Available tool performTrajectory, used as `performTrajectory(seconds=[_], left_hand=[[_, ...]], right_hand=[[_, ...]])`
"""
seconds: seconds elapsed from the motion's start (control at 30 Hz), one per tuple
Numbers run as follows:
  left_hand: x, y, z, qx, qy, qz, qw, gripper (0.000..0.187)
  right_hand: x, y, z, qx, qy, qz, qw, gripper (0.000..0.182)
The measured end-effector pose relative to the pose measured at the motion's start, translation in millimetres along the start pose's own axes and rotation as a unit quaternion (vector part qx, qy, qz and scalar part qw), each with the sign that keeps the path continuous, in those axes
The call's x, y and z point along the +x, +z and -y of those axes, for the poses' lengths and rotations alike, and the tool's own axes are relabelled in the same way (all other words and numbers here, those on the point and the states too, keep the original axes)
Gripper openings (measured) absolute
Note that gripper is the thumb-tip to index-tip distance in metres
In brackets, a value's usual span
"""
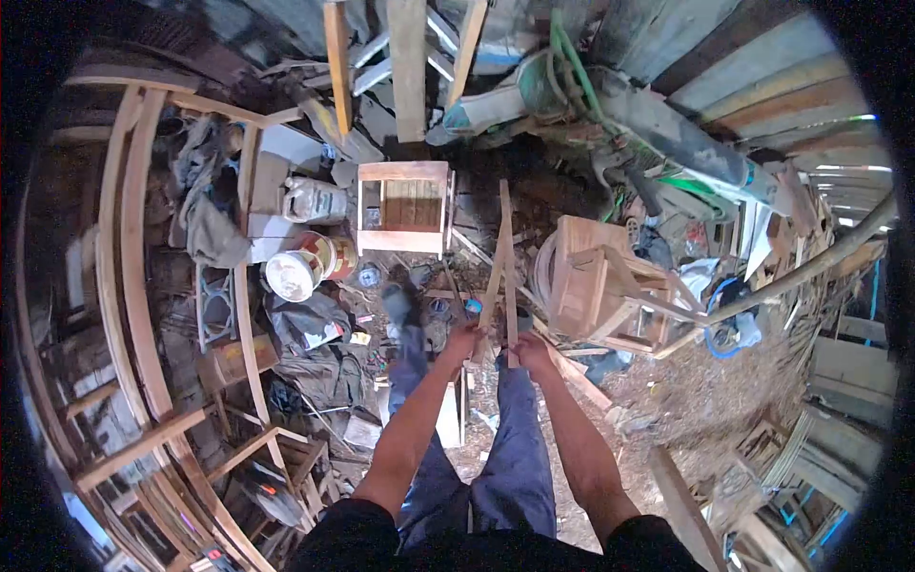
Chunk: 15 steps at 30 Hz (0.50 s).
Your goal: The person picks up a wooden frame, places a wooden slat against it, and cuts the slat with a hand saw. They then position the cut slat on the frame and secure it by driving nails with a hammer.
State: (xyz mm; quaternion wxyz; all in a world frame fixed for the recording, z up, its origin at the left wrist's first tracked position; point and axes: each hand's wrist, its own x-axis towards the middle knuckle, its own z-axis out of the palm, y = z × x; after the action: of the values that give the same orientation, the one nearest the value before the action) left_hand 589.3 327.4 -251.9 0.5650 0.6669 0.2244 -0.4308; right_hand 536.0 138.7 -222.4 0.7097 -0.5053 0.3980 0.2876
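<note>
Two long thin wooden strips stand out in front of me between my knees, their far ends close together. My left hand (463, 340) is closed round the near end of the left strip (495, 291). The right strip (510, 267) has its near end in my right hand (530, 353), fingers wrapped on it. Past the strips, to the left, is a small wooden frame (403, 243) with a slatted panel inside. On the right a wooden stool (581, 276) lies tipped over.
White buckets (291, 275) and a plastic jug (315, 201) stand at the left beside a long timber rack (138, 257). A bent pole (810, 272) crosses the right side. Wood scraps and bags litter the ground, and boards (407, 76) lean at the far side.
</note>
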Motion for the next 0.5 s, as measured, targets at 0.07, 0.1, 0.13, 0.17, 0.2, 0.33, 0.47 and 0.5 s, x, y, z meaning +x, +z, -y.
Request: performTrajectory(seconds=[0.07, 0.1, 0.13, 0.17, 0.2, 0.33, 0.47, 0.5], left_hand=[[46.7, -15.8, 32.1, 0.069, 0.061, 0.005, 0.996, 0.040], [54.6, -15.9, 41.4, -0.032, 0.097, -0.008, 0.995, 0.040], [62.1, -26.5, 32.4, -0.029, 0.093, -0.005, 0.995, 0.040], [68.5, -36.7, 11.1, 0.138, 0.083, -0.010, 0.987, 0.032], [74.8, -48.3, 2.2, 0.298, 0.072, -0.014, 0.952, 0.026], [129.4, -128.6, 13.0, 0.117, 0.174, -0.077, 0.975, 0.030], [166.3, -253.8, -21.9, 0.229, 0.331, -0.194, 0.895, 0.027], [159.4, -277.2, -52.4, 0.107, 0.276, -0.153, 0.943, 0.024]], right_hand=[[28.1, 11.8, -12.5, -0.016, 0.036, -0.013, 0.999, 0.027], [48.0, 13.9, -29.6, -0.013, 0.015, -0.026, 0.999, 0.027], [70.9, 18.6, -43.7, -0.009, -0.010, -0.039, 0.999, 0.027], [95.1, 21.1, -58.9, 0.058, -0.038, -0.010, 0.998, 0.027], [101.6, 34.3, -55.3, 0.058, -0.034, -0.015, 0.998, 0.027], [150.5, 97.7, -4.6, 0.088, -0.090, -0.039, 0.991, 0.028], [165.4, 178.7, 61.1, 0.120, -0.144, -0.168, 0.968, 0.036], [177.5, 188.7, 64.6, 0.180, -0.133, -0.103, 0.969, 0.043]])
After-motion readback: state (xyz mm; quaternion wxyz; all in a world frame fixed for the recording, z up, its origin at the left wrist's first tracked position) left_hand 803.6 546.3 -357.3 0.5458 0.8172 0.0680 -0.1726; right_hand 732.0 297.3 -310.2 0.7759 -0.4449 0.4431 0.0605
